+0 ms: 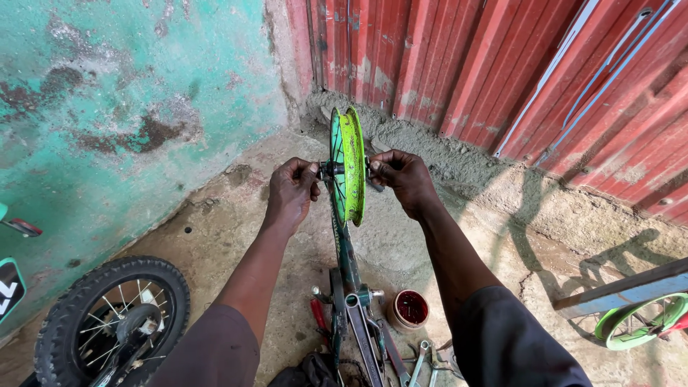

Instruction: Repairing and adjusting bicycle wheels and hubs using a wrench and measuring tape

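**Hands at the axle of a bare green rim**

Far left: leaning against the teal wall (107, 107), a small tyred wheel (115, 322) with spokes showing. Left of centre: reaching up, the left hand (292, 192), fingers curled and pinching the left end of the axle (333, 170). Centre: standing upright and edge-on, the rim (351, 165), tyreless, sitting in the dark green fork (345, 247) of an upturned frame. Just right of the rim: closing on the right axle end, the right hand (403, 179), clenched; whether gripping a tool or only the nut, impossible to tell. Below, on the concrete: lying beside the frame, a red-handled tool (318, 314), a round tin (410, 308) of dark red contents and spanners (423, 355). Far right: showing partly, another green rim (638, 322) before the red sheeting (502, 64).
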